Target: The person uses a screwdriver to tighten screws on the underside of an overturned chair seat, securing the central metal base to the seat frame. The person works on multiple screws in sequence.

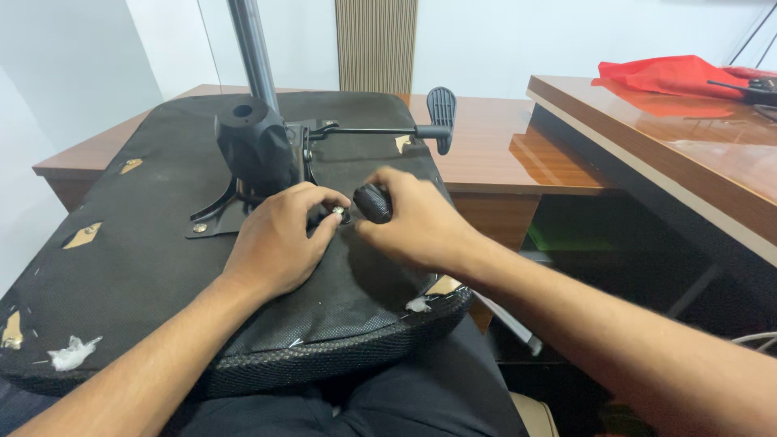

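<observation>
A black knob (373,202) is being fitted to the mechanism (259,158) on the upturned seat (121,267), which lies across the lap. The knob is gripped in the curled right hand (417,222), just right of centre. A small bolt (337,212) is pinched by the left hand (279,243), thumb and forefinger closed on it. Alignment of knob and bolt seems needed next. Both forearms are stretched forward, wrists low over the seat.

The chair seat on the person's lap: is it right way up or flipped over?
Flipped over. The chair seat shows its black underside fabric, with the metal mechanism and lever facing up.
</observation>
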